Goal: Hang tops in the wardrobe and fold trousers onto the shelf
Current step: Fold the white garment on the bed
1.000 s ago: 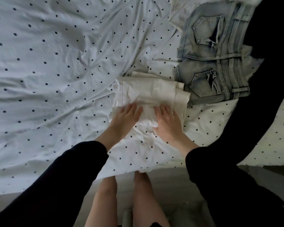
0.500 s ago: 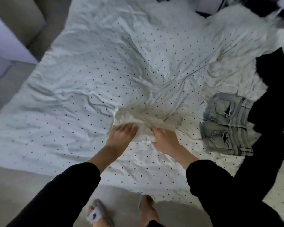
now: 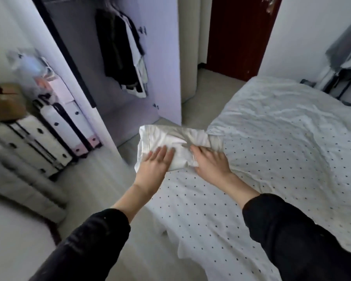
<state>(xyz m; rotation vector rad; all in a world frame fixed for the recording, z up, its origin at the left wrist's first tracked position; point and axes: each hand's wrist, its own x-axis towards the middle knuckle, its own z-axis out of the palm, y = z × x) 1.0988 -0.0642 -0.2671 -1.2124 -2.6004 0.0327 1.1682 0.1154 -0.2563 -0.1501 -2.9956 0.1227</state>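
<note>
Head view: folded cream cotton trousers [image 3: 170, 141] are held above the corner of the dotted white bed sheet [image 3: 272, 151], left hand [image 3: 155, 162] flat on top, right hand [image 3: 210, 162] gripping the edge. Bundle should be kept level and supported underneath while carried to the open pale wardrobe [image 3: 166, 57], so folds are not lost.

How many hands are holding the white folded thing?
2. The left hand lies flat on the left end of the folded garment; the right hand holds its right end, above the bed edge.
</note>
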